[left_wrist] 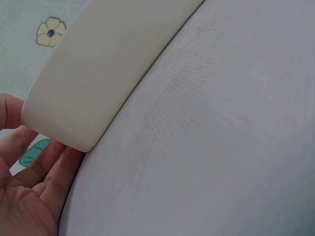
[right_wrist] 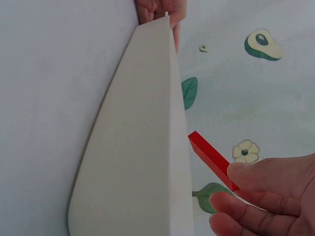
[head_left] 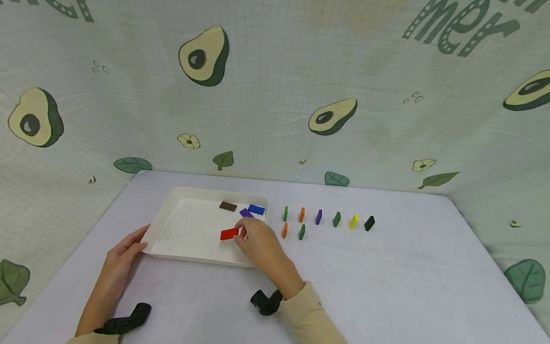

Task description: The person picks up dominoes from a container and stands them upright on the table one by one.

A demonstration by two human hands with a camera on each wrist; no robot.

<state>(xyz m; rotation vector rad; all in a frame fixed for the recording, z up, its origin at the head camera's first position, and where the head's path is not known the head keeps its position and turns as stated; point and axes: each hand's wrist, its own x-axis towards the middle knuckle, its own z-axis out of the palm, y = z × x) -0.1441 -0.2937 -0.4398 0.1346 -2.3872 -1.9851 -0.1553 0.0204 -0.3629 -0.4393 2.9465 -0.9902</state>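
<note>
My right hand pinches a red domino block between thumb and fingers, above the right part of a white tray. In the right wrist view the red block tilts up past the tray's rim. At the tray's near left corner, my left hand grips its edge. The left wrist view has the thumb at the rim and the fingers against the lower edge. Inside the tray lie a brown block, a blue block and a purple block, partly hidden by the right hand.
Right of the tray, several domino blocks stand upright in two rows, among them a purple one, a yellow one and a black one. The nearer row has an orange and a green block. Patterned cloth hangs behind.
</note>
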